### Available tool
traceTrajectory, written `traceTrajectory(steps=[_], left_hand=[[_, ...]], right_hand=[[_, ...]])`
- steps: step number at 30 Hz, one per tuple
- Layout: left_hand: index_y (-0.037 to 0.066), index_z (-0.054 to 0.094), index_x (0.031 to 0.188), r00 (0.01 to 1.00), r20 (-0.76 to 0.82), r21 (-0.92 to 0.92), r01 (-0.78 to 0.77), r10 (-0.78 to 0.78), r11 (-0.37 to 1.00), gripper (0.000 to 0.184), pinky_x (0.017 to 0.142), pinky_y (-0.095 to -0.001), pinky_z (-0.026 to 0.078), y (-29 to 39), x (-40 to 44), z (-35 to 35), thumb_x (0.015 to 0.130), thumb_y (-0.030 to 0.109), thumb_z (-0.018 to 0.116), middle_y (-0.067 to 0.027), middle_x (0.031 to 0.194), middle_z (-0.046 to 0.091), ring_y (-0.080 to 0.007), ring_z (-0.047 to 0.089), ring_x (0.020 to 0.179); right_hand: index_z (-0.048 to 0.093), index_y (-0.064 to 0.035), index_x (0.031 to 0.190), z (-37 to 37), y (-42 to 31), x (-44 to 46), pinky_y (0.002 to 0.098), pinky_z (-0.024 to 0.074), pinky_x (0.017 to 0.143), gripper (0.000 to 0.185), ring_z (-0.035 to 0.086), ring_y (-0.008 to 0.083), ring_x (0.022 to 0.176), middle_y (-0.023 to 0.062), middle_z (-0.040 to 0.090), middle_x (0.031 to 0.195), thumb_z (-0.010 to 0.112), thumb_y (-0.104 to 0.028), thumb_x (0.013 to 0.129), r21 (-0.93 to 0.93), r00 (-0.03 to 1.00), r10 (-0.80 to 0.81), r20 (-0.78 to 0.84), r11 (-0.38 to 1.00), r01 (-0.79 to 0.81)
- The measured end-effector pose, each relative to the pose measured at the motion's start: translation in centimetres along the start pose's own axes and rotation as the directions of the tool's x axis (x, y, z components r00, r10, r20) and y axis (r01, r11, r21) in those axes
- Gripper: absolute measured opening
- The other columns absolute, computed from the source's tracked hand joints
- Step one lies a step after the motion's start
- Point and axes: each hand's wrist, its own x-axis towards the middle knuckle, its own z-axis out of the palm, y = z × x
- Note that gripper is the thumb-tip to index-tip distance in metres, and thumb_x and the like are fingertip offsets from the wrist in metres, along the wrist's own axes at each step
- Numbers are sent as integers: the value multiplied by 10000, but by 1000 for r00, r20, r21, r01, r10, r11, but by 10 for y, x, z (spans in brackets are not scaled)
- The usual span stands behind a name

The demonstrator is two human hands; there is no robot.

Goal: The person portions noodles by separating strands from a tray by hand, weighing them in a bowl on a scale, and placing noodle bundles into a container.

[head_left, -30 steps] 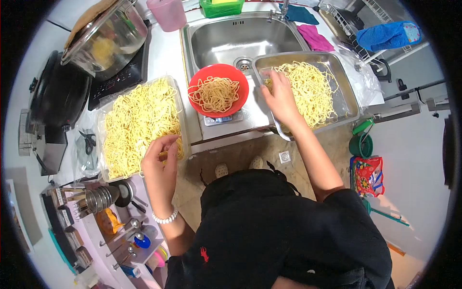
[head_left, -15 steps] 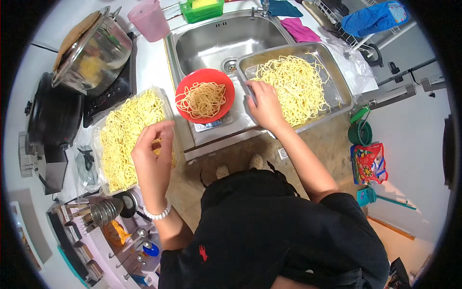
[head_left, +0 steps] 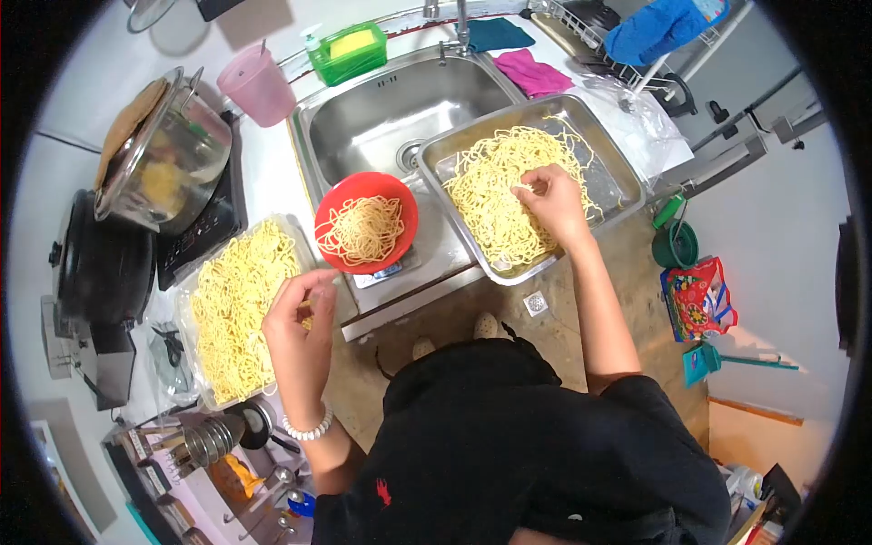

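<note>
My right hand (head_left: 556, 205) is over the metal tray (head_left: 627, 189), thumb and fingertips pinched together at the yellow noodles (head_left: 495, 195) heaped in it. A red bowl (head_left: 332, 195) with a mound of noodles (head_left: 363, 229) stands on a small scale (head_left: 392, 272), left of that tray. My left hand (head_left: 300, 318), wearing a white bead bracelet, hovers by the right side of a clear plastic tray (head_left: 202, 389) full of noodles (head_left: 234, 309). Its fingers are bent and apart from the thumb. Yellow shows in the gap.
Behind the bowl is a steel sink (head_left: 363, 136). A clear pot (head_left: 195, 154) stands on a black cooktop (head_left: 222, 213) at left, near a pink pitcher (head_left: 259, 86). A green sponge holder (head_left: 350, 56) and a magenta cloth (head_left: 531, 73) lie along the back. A dish rack (head_left: 581, 36) is at back right.
My right hand has left the metal tray's near-left rim and moved right onto its noodles, fingers now pinched. My left hand stays by the plastic tray. The whole view has shifted slightly.
</note>
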Motion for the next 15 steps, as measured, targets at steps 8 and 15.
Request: traceTrajectory(steps=[8,15], left_hand=[[32,694,1013,1000,26,-42,-12,13,999,135,636,-236,433,7,6,2,890,11,643,-46,865,639,-103,571,761],[34,697,1018,999,29,-68,-27,29,997,142,641,-233,433,6,5,6,890,11,640,-45,868,647,-96,584,782]], right_hand=[[636,-15,921,-41,15,23,266,484,691,129,604,115,716,96,703,939,598,-135,950,464,989,97,112,875,-139],[561,-36,1001,-116,-88,62,271,530,756,146,626,115,789,121,692,1034,526,-178,1000,900,984,-166,-64,416,129]])
